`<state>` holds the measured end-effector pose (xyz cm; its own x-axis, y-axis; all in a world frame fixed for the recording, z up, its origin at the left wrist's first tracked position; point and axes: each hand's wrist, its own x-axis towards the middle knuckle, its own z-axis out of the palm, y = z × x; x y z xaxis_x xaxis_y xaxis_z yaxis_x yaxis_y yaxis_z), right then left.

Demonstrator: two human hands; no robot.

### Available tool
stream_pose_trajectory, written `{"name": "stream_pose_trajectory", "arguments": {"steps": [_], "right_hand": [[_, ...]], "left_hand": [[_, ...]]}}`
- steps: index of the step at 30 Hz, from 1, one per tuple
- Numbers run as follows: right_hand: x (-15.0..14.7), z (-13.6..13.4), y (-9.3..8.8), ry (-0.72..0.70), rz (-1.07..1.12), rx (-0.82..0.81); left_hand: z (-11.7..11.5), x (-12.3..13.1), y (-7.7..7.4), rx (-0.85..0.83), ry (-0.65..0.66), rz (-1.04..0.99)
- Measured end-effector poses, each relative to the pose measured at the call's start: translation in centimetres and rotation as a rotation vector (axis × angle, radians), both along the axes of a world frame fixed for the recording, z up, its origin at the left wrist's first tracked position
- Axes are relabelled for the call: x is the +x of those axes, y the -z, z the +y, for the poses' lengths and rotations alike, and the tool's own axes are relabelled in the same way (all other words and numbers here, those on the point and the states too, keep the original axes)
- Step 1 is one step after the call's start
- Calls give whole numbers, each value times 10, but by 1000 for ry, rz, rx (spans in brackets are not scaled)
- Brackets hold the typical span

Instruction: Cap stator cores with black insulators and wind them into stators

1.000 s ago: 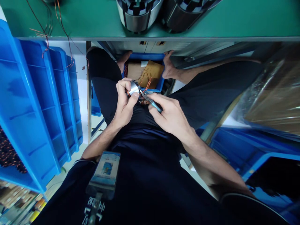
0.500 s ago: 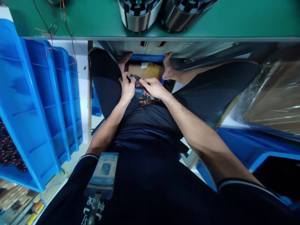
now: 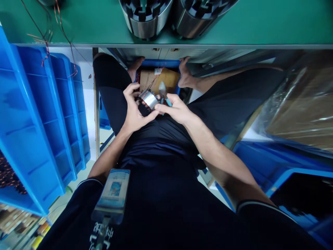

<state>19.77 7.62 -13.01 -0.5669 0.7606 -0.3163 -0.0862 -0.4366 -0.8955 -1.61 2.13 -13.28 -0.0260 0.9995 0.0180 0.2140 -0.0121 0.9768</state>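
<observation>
Above my lap, my left hand (image 3: 135, 110) is wrapped round a wound stator (image 3: 148, 100), a silver ring with dark and copper windings at its ends. Thin wires rise from its far side. My right hand (image 3: 174, 108) holds a pair of pliers (image 3: 163, 91) with light blue handles, their grey jaws pointing away from me. The thumb of that hand is at the stator's right edge. Whether the jaws are parted is too blurred to tell.
Two larger metal cylinders (image 3: 146, 29) stand on the green table (image 3: 260, 24), near its edge. Copper wires hang over it at left. Stacked blue crates (image 3: 39, 118) are at left, another blue bin (image 3: 260, 163) at right. Between my feet is a box with cardboard (image 3: 148, 78).
Both hands have come nearer to me and turned, so the stator and the pliers now show clearly. The view has shifted slightly.
</observation>
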Motion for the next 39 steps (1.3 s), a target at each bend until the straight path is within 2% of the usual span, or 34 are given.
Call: {"name": "stream_pose_trajectory", "arguments": {"steps": [2, 4, 7, 11, 18, 22, 30, 34, 39], "right_hand": [[6, 0, -9, -2, 21, 32], [11, 2, -16, -25, 37, 60], [15, 4, -21, -67, 0, 177], [20, -3, -24, -68, -83, 298], [37, -34, -38, -42, -486, 597], [36, -41, -43, -73, -565, 607], [28, -42, -51, 4, -614, 630], [24, -34, -38, 54, -560, 539], [21, -13, -1, -23, -572, 403]], "left_hand": [[-2, 4, -14, -291, 71, -350], [-2, 11, -29, -503, 63, -605], [-1, 21, -46, -559, -52, -680], [3, 24, -53, -571, -64, -675], [3, 22, -47, -469, -143, -687], [3, 27, -42, -463, -111, -625], [0, 26, -34, -424, -66, -556], [1, 30, -20, -437, -110, -517], [15, 37, 3, -566, -333, -480]]}}
